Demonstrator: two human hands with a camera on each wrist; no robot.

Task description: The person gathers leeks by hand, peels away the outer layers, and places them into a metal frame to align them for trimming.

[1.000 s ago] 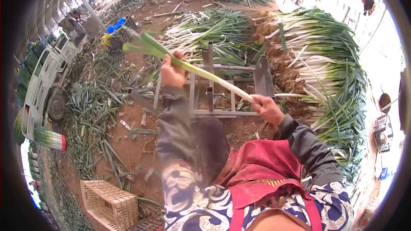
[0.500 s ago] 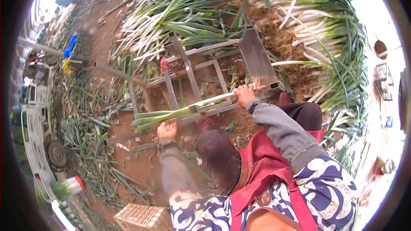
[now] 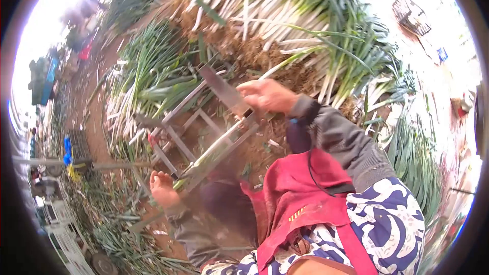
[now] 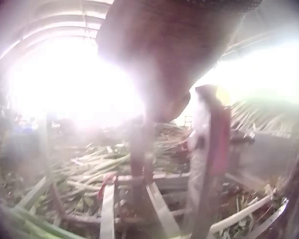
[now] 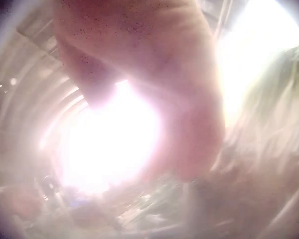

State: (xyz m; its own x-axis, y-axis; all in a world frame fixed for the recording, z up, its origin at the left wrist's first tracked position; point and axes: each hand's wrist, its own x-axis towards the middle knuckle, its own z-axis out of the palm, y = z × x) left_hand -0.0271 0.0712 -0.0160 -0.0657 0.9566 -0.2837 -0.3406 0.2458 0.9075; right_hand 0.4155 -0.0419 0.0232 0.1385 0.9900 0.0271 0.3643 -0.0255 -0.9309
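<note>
A single leek (image 3: pixel 218 143) lies along the near side of a metal frame (image 3: pixel 224 91), white end toward the upright plate, green end toward my left hand (image 3: pixel 164 188). My left hand is beside that green end, its fingers loosely extended and not wrapped round it. My right hand (image 3: pixel 267 95) is off the leek, stretched out past the plate near the roots of the large leek pile (image 3: pixel 300 15). In the right wrist view the thumb and fingers of the right hand (image 5: pixel 154 64) stand apart with nothing between them.
A smaller heap of leeks (image 3: pixel 147 71) lies beyond the frame. Cut leaves (image 3: pixel 117 224) litter the soil on the left, near a truck (image 3: pixel 66 244). A dark crate (image 3: pixel 411 15) stands at the upper right. My apron (image 3: pixel 305 188) covers my lap.
The leek, earlier held up in both hands, has come down onto the frame. My right hand has let go and moved toward the large pile. The head view has swung right.
</note>
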